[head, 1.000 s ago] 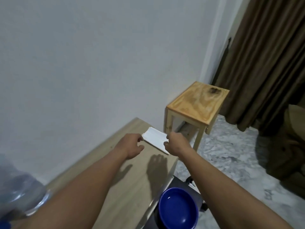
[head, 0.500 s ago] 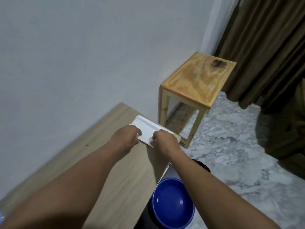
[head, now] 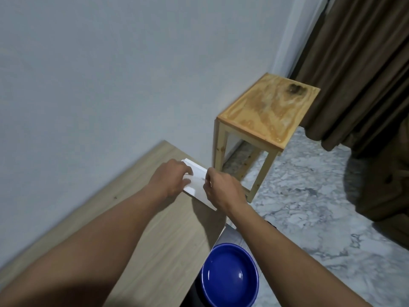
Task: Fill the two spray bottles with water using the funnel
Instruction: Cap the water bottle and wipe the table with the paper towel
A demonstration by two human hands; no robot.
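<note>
Your filling has not begun, as far as this view shows. Neither spray bottle is in sight, and no funnel either, so I cannot tell you where they stand; they lie outside the frame.

Both of your hands are out at the far corner of the worktop [head: 155, 240], on a flat white sheet [head: 195, 189] that lies there close to the wall. Your left hand [head: 172, 180] has its fingers curled down onto the sheet's left part, and your right hand [head: 223, 189] pinches its near edge between thumb and fingers. Whether the sheet is paper or thin card I cannot tell, nor whether it is meant to serve as the funnel.

A blue bowl [head: 230, 275] sits below the worktop's right edge, near your right forearm. It shines inside, but I cannot say whether it holds water. A wooden stool [head: 267, 109] stands on the marble floor [head: 321, 207] just beyond the worktop's end, with a brown curtain [head: 365, 63] behind it.

By my judgement everything is left to do: bring both bottles and the funnel into reach, seat the funnel in the first neck, pour, then repeat for the second.
</note>
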